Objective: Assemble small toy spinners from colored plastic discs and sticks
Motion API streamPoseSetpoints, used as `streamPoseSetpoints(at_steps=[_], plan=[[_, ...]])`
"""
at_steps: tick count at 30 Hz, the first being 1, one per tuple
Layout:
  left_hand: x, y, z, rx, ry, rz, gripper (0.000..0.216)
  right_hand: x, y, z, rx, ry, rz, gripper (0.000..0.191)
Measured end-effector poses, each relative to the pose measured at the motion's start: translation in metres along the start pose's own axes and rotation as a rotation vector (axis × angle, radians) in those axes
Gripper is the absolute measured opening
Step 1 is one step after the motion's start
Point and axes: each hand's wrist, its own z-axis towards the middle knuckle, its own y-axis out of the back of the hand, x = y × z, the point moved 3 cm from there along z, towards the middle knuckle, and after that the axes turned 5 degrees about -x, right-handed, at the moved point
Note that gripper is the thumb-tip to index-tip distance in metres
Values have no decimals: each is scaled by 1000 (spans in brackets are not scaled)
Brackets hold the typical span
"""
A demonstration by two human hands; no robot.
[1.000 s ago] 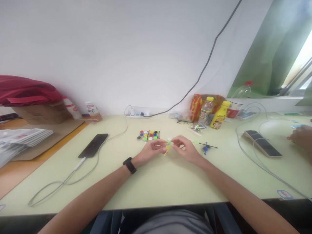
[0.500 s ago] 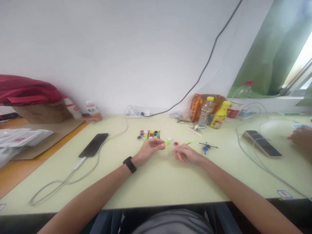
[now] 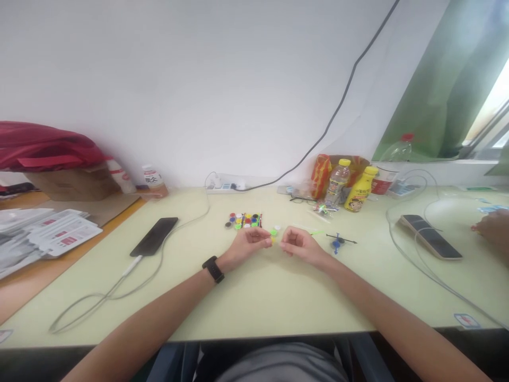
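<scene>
Above the table, my left hand (image 3: 251, 244), with a black watch on its wrist, pinches a small yellow piece (image 3: 272, 240) between thumb and fingertips. Close on its right is my right hand (image 3: 299, 247), thumb and fingers pressed together; whatever lies in that pinch is too small to make out. Just beyond the fingertips lie a green round piece (image 3: 273, 233) and a white round piece (image 3: 277, 227). Behind my left hand sit several coloured round pieces (image 3: 238, 219) beside a patterned packet. A blue and black piece with pointed arms (image 3: 337, 243) rests right of my right hand.
A phone (image 3: 154, 236) with a cable lies left; another phone (image 3: 431, 236) lies right among cables. Bottles (image 3: 359, 190) and a red-yellow bag stand at the back right. White packages (image 3: 63, 233) and a cardboard box are far left. Another person's hand (image 3: 493, 229) shows far right.
My right hand has turned and come up toward my left fingertips. The red round piece seen beside it before is out of sight. My left hand keeps its pinch on the yellow piece.
</scene>
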Motion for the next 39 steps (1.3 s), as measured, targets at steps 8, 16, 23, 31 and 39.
streamPoseSetpoints(at_steps=[8, 16, 23, 31, 39], plan=[[3, -1, 0, 22, -7, 27, 33, 0, -1, 0, -14, -14, 35, 42], [5, -2, -1, 54, -22, 103, 35, 1, -2, 0, -8, -17, 35, 41], [2, -4, -3, 81, -31, 132, 34, 2, 0, 0, 9, -14, 17, 36], [5, -2, -1, 44, -16, 112, 34, -5, 6, 0, -119, 22, 43, 69], [0, -4, -3, 21, 6, 134, 37, 9, 7, -9, 315, -108, 157, 67]])
